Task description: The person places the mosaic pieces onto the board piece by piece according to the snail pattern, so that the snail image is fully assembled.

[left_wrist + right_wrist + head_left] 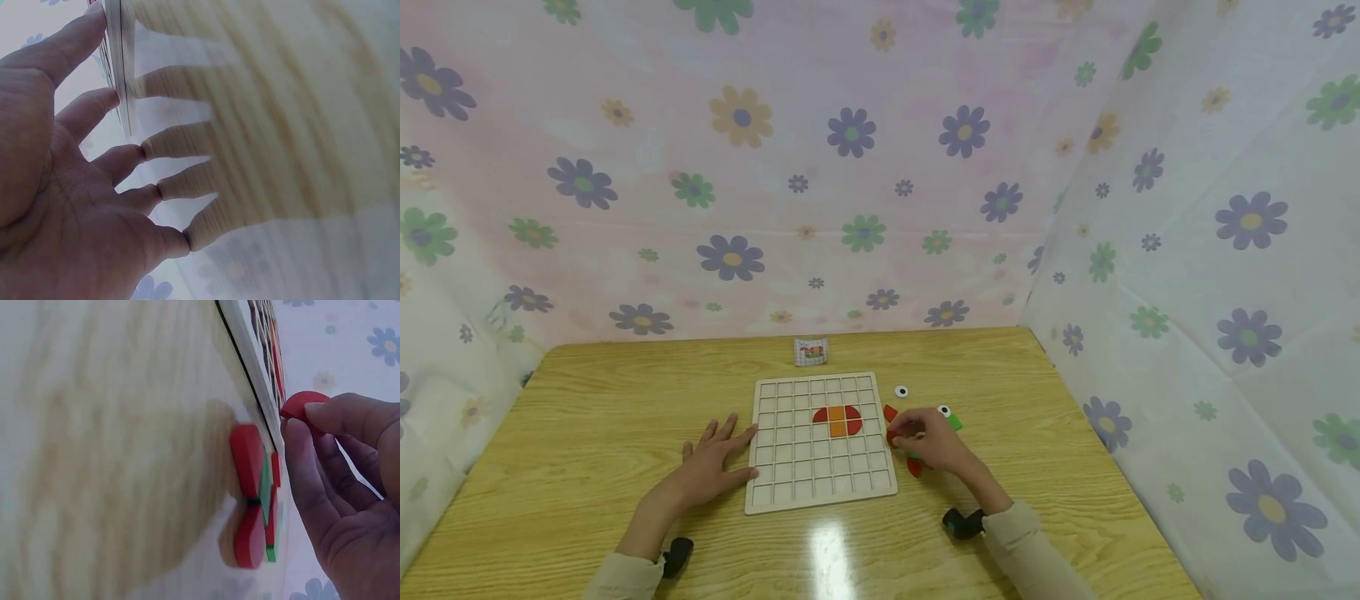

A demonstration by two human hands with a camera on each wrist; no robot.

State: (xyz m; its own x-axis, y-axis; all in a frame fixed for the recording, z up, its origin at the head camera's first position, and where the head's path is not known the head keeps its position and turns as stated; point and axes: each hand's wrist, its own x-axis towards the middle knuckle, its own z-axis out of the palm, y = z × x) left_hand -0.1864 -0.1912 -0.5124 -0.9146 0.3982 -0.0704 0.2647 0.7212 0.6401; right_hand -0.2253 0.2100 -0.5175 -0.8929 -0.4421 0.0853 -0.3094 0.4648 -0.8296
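A wooden grid board (pixel 790 492) lies on the table, with red and orange pieces (pixel 837 421) set in its squares. My left hand (pixel 706 471) has its fingers spread, and its thumb and index finger touch the board's left edge; the left wrist view shows the fingertips on the tabletop. Beside the board's right edge, my right hand (pixel 934 440) pinches a red rounded piece (pixel 303 403) between thumb and fingers. Loose red pieces (pixel 248 461) and green pieces (pixel 271 553) lie on the table by that hand, partly hidden under it in the head view.
Behind the board is a small picture card (pixel 811 352). A white eye disc (pixel 901 391) lies right of the board, and another eye piece (pixel 944 411) sits by a green piece (pixel 955 422). Flowered cloth (pixel 850 208) encloses the wooden table (pixel 647 392) at the back and sides.
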